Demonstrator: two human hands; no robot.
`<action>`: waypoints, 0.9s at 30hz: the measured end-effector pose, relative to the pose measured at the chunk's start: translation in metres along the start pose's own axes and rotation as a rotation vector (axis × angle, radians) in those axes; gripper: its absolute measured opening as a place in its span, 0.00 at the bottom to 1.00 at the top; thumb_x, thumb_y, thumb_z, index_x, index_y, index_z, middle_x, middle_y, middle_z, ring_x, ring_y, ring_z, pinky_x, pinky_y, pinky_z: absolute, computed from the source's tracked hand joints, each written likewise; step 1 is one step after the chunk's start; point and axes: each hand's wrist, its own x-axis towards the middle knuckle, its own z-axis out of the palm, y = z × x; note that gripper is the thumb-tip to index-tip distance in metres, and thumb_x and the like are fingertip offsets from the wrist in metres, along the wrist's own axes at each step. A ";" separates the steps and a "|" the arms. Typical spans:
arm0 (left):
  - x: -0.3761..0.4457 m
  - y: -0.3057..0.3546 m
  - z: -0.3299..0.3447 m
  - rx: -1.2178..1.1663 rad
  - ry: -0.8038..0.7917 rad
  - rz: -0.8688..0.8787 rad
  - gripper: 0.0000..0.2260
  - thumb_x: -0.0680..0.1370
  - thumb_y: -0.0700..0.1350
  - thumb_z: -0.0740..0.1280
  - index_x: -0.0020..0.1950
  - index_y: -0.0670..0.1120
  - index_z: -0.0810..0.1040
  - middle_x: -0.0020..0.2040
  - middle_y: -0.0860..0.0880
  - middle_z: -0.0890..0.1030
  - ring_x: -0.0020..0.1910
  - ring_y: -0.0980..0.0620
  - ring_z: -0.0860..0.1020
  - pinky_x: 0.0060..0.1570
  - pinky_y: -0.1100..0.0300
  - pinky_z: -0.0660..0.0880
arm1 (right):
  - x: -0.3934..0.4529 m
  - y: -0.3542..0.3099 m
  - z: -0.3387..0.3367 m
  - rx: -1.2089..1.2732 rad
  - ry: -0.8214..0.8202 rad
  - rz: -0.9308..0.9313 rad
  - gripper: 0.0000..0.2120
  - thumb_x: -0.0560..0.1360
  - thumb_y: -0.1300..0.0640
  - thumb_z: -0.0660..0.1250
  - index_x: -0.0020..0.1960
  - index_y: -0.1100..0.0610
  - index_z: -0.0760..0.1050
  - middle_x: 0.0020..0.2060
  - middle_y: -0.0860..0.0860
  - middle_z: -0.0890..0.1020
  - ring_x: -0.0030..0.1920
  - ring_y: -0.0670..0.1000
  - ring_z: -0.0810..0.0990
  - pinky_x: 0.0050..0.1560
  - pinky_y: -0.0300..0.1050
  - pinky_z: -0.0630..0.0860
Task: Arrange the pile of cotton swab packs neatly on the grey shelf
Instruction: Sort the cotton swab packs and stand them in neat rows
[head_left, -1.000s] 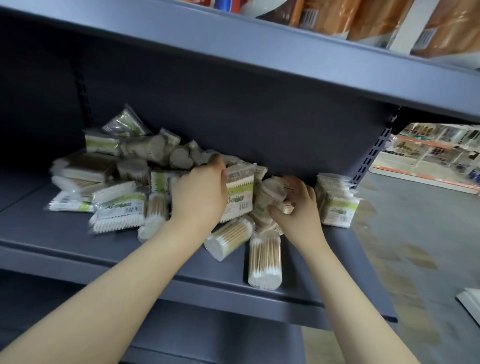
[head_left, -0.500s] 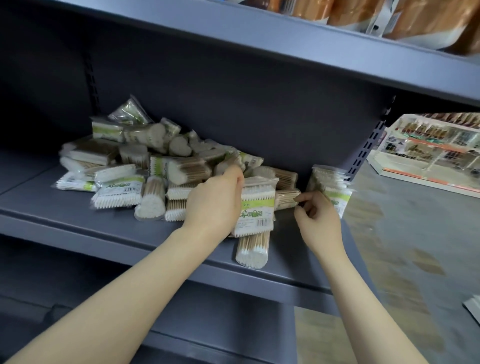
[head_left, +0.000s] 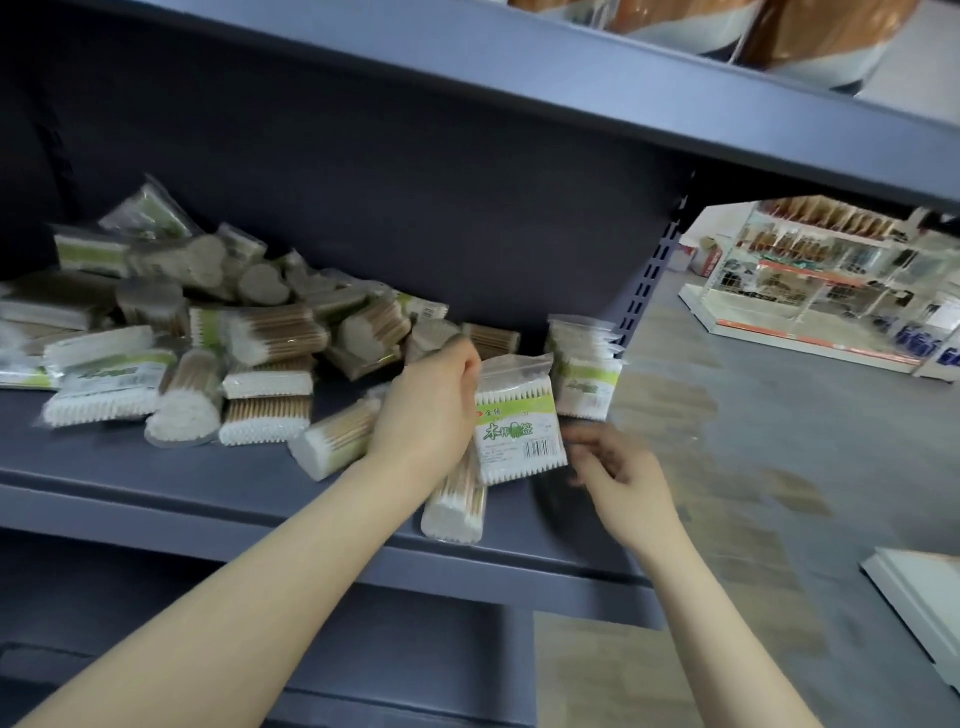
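The left hand (head_left: 428, 402) grips one cotton swab pack (head_left: 519, 421) by its left edge, with the fingers curled over the top corner. The pack is held upright above the grey shelf (head_left: 156, 483), label facing the camera: a green-and-white printed panel with a barcode at lower right, white swab tips visible in rows along the top and bottom edges.

The right hand (head_left: 615, 470) is positioned just beside the lower right corner of the held pack. Its fingers are loosely curled and motion-blurred; contact with the pack cannot be determined, and nothing is seen in its grasp.

The pile of cotton swab packs (head_left: 208, 353) occupies the left and centre of the shelf board, lying at mixed angles, some stacked on others against the back panel. Several packs show wooden stems and white tips end-on. One loose pack (head_left: 454, 506) lies near the front edge of the shelf, directly below the held pack, pointing toward the camera. Another (head_left: 335, 441) lies tilted just left of the left wrist.

A small upright row of packs (head_left: 584, 369) stands at the right end of the shelf, just behind and to the right of the held pack.

An upper shelf (head_left: 571, 88) runs overhead. Beyond the right end, a store floor (head_left: 753, 415) and a distant display rack (head_left: 841, 280) are visible.
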 end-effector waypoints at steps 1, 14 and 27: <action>0.002 0.002 0.005 0.009 -0.007 -0.005 0.06 0.79 0.39 0.58 0.43 0.46 0.70 0.37 0.49 0.76 0.36 0.48 0.72 0.34 0.56 0.63 | -0.003 0.001 -0.003 0.027 -0.017 0.007 0.13 0.76 0.66 0.60 0.45 0.49 0.77 0.36 0.42 0.82 0.35 0.40 0.79 0.40 0.37 0.76; 0.024 0.013 0.053 0.023 -0.068 -0.029 0.05 0.79 0.41 0.59 0.49 0.42 0.74 0.44 0.44 0.80 0.43 0.45 0.77 0.43 0.51 0.72 | -0.004 0.020 -0.022 0.140 0.011 0.049 0.12 0.70 0.69 0.68 0.46 0.54 0.78 0.28 0.41 0.79 0.32 0.41 0.74 0.37 0.28 0.71; 0.034 0.015 0.071 0.012 -0.176 -0.001 0.10 0.80 0.42 0.58 0.60 0.44 0.74 0.55 0.47 0.80 0.54 0.47 0.77 0.54 0.53 0.72 | 0.006 0.024 -0.029 0.122 0.021 0.116 0.15 0.71 0.67 0.68 0.46 0.47 0.75 0.31 0.46 0.77 0.31 0.40 0.72 0.37 0.27 0.70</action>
